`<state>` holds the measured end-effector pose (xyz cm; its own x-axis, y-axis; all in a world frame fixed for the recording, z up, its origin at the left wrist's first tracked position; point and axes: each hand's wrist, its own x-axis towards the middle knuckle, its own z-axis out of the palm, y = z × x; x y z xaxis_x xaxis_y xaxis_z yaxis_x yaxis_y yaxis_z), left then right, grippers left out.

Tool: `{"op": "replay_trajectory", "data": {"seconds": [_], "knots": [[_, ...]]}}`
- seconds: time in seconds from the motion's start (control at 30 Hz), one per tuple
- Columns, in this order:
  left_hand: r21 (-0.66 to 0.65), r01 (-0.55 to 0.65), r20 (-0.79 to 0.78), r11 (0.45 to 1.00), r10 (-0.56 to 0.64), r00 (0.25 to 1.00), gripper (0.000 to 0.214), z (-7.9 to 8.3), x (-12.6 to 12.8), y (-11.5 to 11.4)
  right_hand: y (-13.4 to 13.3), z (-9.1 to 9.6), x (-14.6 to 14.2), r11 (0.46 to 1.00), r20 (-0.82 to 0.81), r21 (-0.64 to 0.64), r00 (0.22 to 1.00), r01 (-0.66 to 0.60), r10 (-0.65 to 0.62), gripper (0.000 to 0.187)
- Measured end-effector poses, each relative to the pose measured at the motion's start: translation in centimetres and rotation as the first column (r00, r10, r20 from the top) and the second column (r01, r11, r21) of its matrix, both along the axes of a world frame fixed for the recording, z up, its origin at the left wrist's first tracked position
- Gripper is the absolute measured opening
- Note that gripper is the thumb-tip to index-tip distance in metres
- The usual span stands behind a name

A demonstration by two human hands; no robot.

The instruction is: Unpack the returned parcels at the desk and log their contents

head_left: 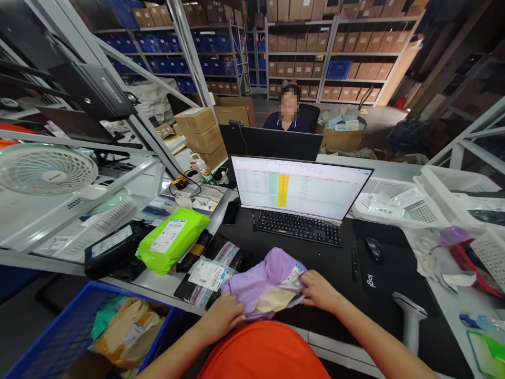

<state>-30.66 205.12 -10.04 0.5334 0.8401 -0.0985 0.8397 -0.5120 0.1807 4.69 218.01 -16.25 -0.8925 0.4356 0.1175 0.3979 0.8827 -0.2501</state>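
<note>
A crumpled purple mailer bag [263,276] with a white label lies at the near edge of the black desk mat [331,263]. My left hand [224,313] grips its lower left side, fingers curled on the plastic. My right hand [317,289] pinches its right edge next to the label. A beige patch shows on the bag between my hands. To the left of the bag lie labelled parcels [209,273], a green mailer [171,239] and a black mailer [112,247].
A monitor [302,187] and keyboard [299,227] stand behind the bag, a mouse [373,248] and handheld scanner [410,316] to the right. A blue crate [51,337] of parcels sits at lower left. White baskets [453,195] are at right. A person [290,110] sits opposite.
</note>
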Motion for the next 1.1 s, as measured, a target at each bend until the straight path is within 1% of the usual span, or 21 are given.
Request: {"op": "replay_trajectory", "data": {"seconds": [0.07,0.13,0.2,0.27,0.33,0.43,0.5,0.57,0.63,0.67,0.7,0.73,0.77,0.8,0.87,0.93,1.03,1.1], "knots": [[0.095,0.035,-0.029,0.995,-0.032,0.999,0.025,-0.1,-1.5,0.0,0.4,0.2,2.3,0.993,0.03,-0.027,0.993,0.113,-0.112,0.023],[0.172,0.062,-0.039,0.983,-0.056,0.998,0.026,-0.5,-2.2,0.4,0.2,0.5,3.2,0.986,0.041,-0.06,0.987,0.155,-0.153,0.016],[0.231,0.021,-0.039,0.973,-0.012,0.999,0.027,-0.7,-1.9,1.1,-0.2,0.9,3.1,0.979,0.044,-0.054,0.98,0.198,-0.196,0.013],[0.271,-0.073,-0.024,0.96,0.082,0.996,0.023,-0.7,-0.8,1.8,-0.7,1.6,2.3,0.964,0.022,-0.01,0.964,0.265,-0.265,0.013],[0.3,-0.147,0.007,0.942,0.152,0.988,0.016,-0.7,0.9,2.5,-1.5,2.2,1.2,0.944,-0.035,0.04,0.944,0.328,-0.327,0.015],[0.354,-0.173,0.063,0.919,0.161,0.985,0.014,-0.8,3.7,3.1,-3.1,3.1,-1.4,0.919,-0.142,0.077,0.917,0.386,-0.373,0.019],[0.382,-0.197,0.081,0.903,0.18,0.98,0.015,-1.1,5.3,3.5,-4.3,3.5,-3.8,0.93,-0.201,0.048,0.915,0.365,-0.349,0.021],[0.398,-0.248,0.083,0.883,0.235,0.968,0.014,-1.4,6.5,3.9,-5.3,3.6,-6.4,0.957,-0.235,-0.007,0.929,0.292,-0.285,0.025],[0.398,-0.302,0.073,0.866,0.299,0.952,0.012,-1.7,7.1,4.6,-5.8,3.4,-9.0,0.981,-0.202,-0.062,0.96,0.186,-0.195,0.029],[0.39,-0.326,0.066,0.861,0.328,0.943,0.013,-1.8,7.2,5.0,-5.8,3.3,-10.0,0.982,-0.156,-0.092,0.972,0.162,-0.175,0.031],[0.379,-0.35,0.059,0.857,0.355,0.933,0.017,-1.9,7.2,5.5,-5.6,3.1,-10.8,0.978,-0.103,-0.119,0.978,0.17,-0.183,0.032],[0.368,-0.377,0.055,0.85,0.385,0.921,0.024,-2.0,7.0,6.0,-5.4,2.9,-11.2,0.967,-0.051,-0.137,0.974,0.214,-0.223,0.033],[0.361,-0.411,0.055,0.837,0.42,0.906,0.031,-2.0,6.6,6.4,-5.0,2.7,-11.3,0.947,-0.008,-0.144,0.956,0.288,-0.292,0.033],[0.359,-0.448,0.06,0.819,0.459,0.886,0.037,-2.0,6.0,6.8,-4.6,2.4,-11.0,0.915,0.023,-0.14,0.925,0.379,-0.38,0.034],[0.358,-0.507,0.068,0.784,0.52,0.852,0.043,-1.7,4.7,7.3,-3.5,2.1,-9.6,0.833,0.056,-0.115,0.841,0.541,-0.538,0.032],[0.342,-0.535,0.064,0.773,0.548,0.834,0.041,-1.0,3.3,7.3,-2.3,1.9,-7.6,0.741,0.091,-0.097,0.748,0.664,-0.658,0.027],[0.288,-0.564,0.035,0.774,0.58,0.814,0.041,0.5,2.1,7.0,-0.4,2.1,-4.8,0.621,0.117,-0.071,0.625,0.781,-0.772,0.027],[0.256,-0.597,0.001,0.76,0.617,0.787,0.045,1.4,1.7,6.9,0.6,2.5,-3.8,0.56,0.114,-0.059,0.563,0.826,-0.819,0.031]]}}
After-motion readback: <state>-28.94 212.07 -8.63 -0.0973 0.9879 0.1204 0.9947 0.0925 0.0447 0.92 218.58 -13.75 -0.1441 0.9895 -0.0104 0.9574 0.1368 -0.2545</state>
